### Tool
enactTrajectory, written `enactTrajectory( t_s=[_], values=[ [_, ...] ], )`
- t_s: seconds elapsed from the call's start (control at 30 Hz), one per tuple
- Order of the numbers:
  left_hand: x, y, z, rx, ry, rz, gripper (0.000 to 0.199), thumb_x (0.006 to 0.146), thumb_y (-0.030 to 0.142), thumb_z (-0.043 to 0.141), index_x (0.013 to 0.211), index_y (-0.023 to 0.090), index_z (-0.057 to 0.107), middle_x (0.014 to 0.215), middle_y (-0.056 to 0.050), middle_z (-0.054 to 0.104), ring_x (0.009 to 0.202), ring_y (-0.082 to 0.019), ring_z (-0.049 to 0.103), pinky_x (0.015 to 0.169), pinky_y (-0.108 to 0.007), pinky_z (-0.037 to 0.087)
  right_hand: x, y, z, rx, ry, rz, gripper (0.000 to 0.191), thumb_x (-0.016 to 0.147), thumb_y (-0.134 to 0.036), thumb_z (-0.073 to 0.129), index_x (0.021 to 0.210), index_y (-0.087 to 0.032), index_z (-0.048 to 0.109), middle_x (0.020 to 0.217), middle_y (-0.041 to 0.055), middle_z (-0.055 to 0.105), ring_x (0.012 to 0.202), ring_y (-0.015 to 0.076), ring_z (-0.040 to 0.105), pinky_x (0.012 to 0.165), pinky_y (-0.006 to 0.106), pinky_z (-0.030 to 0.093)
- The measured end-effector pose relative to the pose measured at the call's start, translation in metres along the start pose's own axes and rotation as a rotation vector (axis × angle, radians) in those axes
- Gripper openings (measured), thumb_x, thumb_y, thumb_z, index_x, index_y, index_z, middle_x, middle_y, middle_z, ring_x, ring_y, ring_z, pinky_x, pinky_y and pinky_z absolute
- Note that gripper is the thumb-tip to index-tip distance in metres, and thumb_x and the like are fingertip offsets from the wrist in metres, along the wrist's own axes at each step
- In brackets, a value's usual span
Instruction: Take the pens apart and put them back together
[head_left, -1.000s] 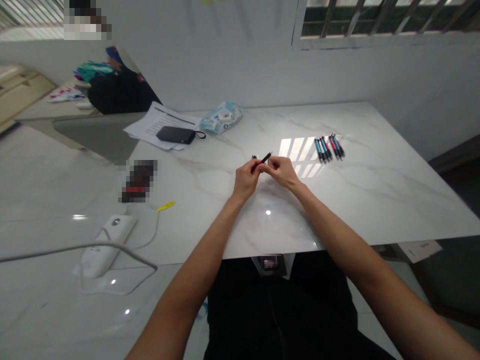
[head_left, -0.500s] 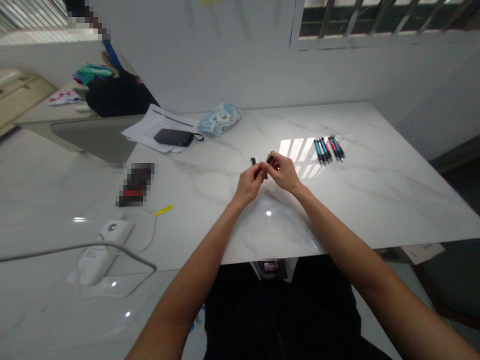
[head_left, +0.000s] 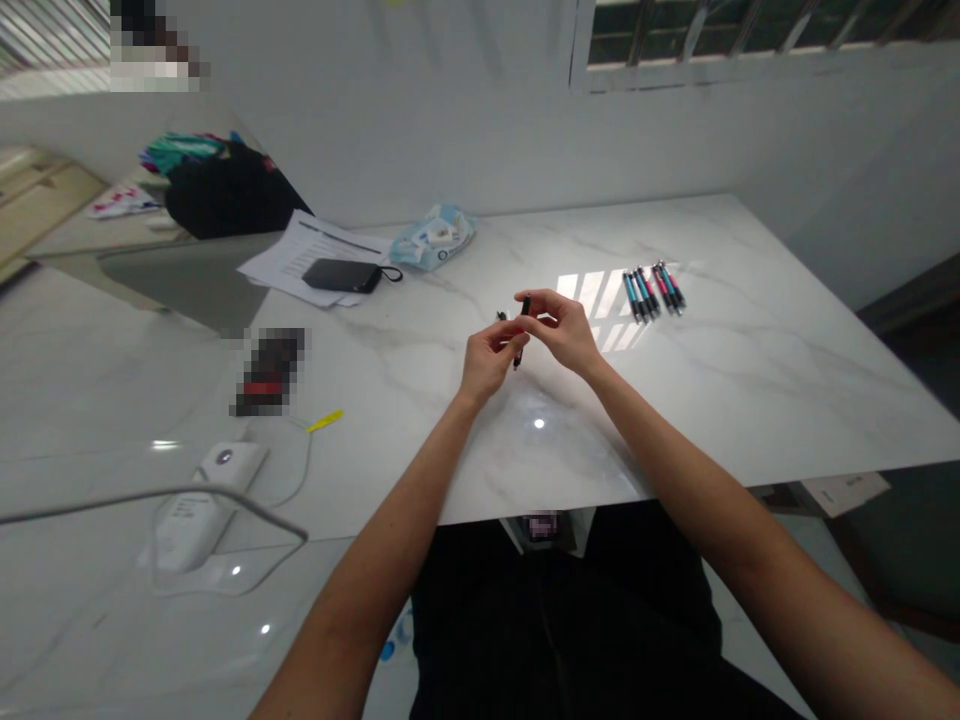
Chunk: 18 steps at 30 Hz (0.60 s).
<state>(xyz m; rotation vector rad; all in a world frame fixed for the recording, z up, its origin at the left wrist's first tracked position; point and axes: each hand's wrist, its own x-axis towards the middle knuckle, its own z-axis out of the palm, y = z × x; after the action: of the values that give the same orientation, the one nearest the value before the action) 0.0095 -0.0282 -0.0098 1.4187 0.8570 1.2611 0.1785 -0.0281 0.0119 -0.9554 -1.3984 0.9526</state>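
Observation:
Over the middle of the white marbled table [head_left: 420, 400], both of my hands grip one pen [head_left: 518, 357]. It stands nearly upright, with a dark tip below, a hint of red, and a dark upper end. My left hand [head_left: 486, 362] pinches its lower part. Fingers of my right hand [head_left: 564, 332] close around the upper part, hiding much of the barrel. Just behind my left fingers shows the end of a small dark object [head_left: 501, 316], mostly covered. To the right lie several blue and red pens [head_left: 652, 292] side by side in two groups.
Farther back are a blue packet [head_left: 433, 238] and a black power bank [head_left: 341, 275] on papers [head_left: 281, 262]. On the left lie a white power strip [head_left: 206, 505], a grey cable [head_left: 255, 508] and a yellow strip [head_left: 325, 421]. The table's front edge runs before my lap.
The pen has turned to a more upright position between my hands, its tip now showing below. My right hand has shifted slightly left. The view has moved a little.

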Motion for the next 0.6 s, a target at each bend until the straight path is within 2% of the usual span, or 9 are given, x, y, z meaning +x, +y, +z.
enactTrajectory(
  t_s=[0.13, 0.27, 0.33, 0.43, 0.5, 0.6],
  values=[
    [0.0007, -0.0003, -0.001, -0.048, 0.047, -0.013, 0.043, 0.077, 0.05, 0.098, 0.104, 0.021, 0.084, 0.095, -0.005, 0.082, 0.083, -0.016, 0.073, 0.074, -0.027, 0.058, 0.0002, -0.0012, -0.0017, 0.058, -0.026, 0.0, 0.048, 0.089, -0.043, 0.08, 0.133, -0.025, 0.073, 0.105, 0.0051, 0.079, 0.105, 0.0232, 0.076, 0.089, 0.038, 0.063],
    [-0.0002, -0.0009, -0.0007, -0.072, 0.035, -0.024, 0.045, 0.078, 0.051, 0.097, 0.108, 0.021, 0.082, 0.097, -0.006, 0.083, 0.085, -0.017, 0.076, 0.075, -0.027, 0.06, 0.0007, -0.0006, -0.0026, -0.008, 0.004, -0.031, 0.046, 0.086, -0.043, 0.084, 0.127, -0.026, 0.073, 0.101, 0.0031, 0.076, 0.101, 0.0216, 0.075, 0.088, 0.037, 0.064],
    [-0.0006, -0.0011, -0.0001, -0.072, 0.029, -0.03, 0.046, 0.078, 0.052, 0.097, 0.108, 0.021, 0.081, 0.096, -0.006, 0.083, 0.085, -0.017, 0.076, 0.076, -0.028, 0.061, 0.0008, -0.0005, -0.0034, -0.016, -0.022, -0.027, 0.045, 0.088, -0.042, 0.081, 0.129, -0.026, 0.072, 0.101, 0.0027, 0.077, 0.098, 0.021, 0.075, 0.088, 0.037, 0.064],
    [-0.0009, -0.0003, 0.0004, -0.07, 0.036, -0.04, 0.048, 0.076, 0.053, 0.099, 0.106, 0.021, 0.081, 0.095, -0.005, 0.082, 0.084, -0.017, 0.076, 0.078, -0.028, 0.062, 0.0004, -0.0011, -0.0048, -0.02, -0.061, -0.046, 0.052, 0.09, -0.044, 0.079, 0.138, -0.027, 0.068, 0.111, 0.0052, 0.079, 0.108, 0.0233, 0.076, 0.093, 0.04, 0.064],
    [-0.0009, 0.0012, 0.0003, -0.062, 0.043, -0.042, 0.049, 0.074, 0.054, 0.1, 0.104, 0.02, 0.08, 0.095, -0.005, 0.081, 0.083, -0.017, 0.076, 0.077, -0.029, 0.062, -0.0001, -0.0013, -0.0051, -0.071, -0.035, -0.075, 0.055, 0.088, -0.045, 0.083, 0.138, -0.029, 0.068, 0.115, 0.0055, 0.079, 0.113, 0.0245, 0.075, 0.096, 0.041, 0.063],
    [-0.0007, 0.0036, -0.0009, -0.052, 0.045, -0.039, 0.05, 0.073, 0.055, 0.1, 0.103, 0.02, 0.08, 0.094, -0.005, 0.081, 0.082, -0.017, 0.075, 0.076, -0.029, 0.062, -0.001, -0.002, -0.0045, -0.113, -0.011, -0.074, 0.052, 0.088, -0.043, 0.082, 0.136, -0.029, 0.07, 0.109, 0.0044, 0.079, 0.107, 0.0237, 0.076, 0.095, 0.042, 0.064]
  ],
)
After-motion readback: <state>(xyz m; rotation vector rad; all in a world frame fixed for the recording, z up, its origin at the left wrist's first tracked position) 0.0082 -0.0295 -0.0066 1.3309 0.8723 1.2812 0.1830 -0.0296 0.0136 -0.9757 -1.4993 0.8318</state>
